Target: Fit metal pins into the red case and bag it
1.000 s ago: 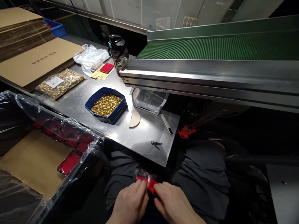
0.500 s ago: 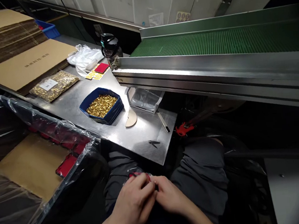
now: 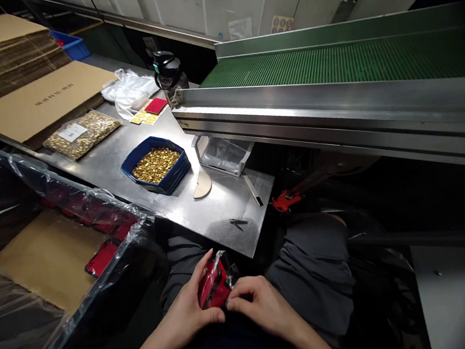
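Observation:
Low in the head view, my left hand (image 3: 188,308) curves around a red and black piece in clear plastic wrap (image 3: 214,283). Its fingers are along the far left side and the thumb along the near side. My right hand (image 3: 264,306) is at the near right corner of the piece, thumb and forefinger pinched together on its edge. Both hands are above my lap, just short of the metal table. Exactly what the wrapped piece is, I cannot make out.
On the metal table (image 3: 220,214) stand a blue bin (image 3: 167,183) of small gold pieces, a half-round disc (image 3: 203,184), small snippers (image 3: 238,223) and a utility knife (image 3: 253,190). A plastic-lined box (image 3: 39,259) is at left. A green conveyor (image 3: 308,68) crosses the right.
My left hand has turned and opened out leftward, so the red wrapped piece now shows. My right hand has shifted slightly and pinches at its edge. The view has moved slightly.

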Demonstrator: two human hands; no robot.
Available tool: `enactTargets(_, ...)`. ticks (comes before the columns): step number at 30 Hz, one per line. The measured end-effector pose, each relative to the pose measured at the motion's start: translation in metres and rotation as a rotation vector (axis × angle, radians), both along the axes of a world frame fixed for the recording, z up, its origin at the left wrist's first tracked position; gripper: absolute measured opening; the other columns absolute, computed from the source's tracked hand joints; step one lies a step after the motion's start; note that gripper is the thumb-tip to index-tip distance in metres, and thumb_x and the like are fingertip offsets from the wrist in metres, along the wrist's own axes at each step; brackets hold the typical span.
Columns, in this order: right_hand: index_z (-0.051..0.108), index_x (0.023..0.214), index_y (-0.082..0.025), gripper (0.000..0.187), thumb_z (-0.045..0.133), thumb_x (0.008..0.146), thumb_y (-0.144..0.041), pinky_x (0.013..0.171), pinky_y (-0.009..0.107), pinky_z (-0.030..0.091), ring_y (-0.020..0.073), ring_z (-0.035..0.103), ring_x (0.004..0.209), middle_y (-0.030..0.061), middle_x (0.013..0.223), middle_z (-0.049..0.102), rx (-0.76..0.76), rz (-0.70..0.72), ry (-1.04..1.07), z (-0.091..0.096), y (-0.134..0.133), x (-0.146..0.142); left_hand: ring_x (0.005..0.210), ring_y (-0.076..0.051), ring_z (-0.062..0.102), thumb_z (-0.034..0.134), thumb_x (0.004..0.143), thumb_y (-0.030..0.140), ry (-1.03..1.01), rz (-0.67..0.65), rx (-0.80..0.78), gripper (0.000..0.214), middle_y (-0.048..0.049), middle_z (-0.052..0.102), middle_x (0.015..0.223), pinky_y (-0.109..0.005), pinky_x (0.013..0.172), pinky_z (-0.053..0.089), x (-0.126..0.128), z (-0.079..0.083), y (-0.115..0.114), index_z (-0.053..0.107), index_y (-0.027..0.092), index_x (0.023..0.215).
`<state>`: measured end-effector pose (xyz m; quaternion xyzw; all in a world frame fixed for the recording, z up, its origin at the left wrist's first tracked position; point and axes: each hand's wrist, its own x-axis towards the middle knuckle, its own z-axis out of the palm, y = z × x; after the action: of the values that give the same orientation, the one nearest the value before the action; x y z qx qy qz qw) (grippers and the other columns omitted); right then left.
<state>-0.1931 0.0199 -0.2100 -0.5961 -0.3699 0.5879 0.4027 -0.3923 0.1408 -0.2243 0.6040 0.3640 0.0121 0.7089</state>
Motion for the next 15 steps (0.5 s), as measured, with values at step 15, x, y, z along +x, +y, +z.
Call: enactTargets(15, 0.074, 0.098, -0.027, 0.012, 0.063, 0.094, -0.023, 0.078, 0.026, 0.048, 0.0154, 0.066, 0.089, -0.0001, 0.096, 0.074, 0.441, 0.203, -0.318, 0.048, 0.001, -0.021, 0.141, -0.034, 0.047, 0.091, 0.068, 0.040, -0.228, -0.097, -0.316, 0.102, -0.0109, 0.048, 0.153, -0.051, 0.121, 0.032, -0.010, 0.016, 0.007, 0.034, 0.033, 0.151)
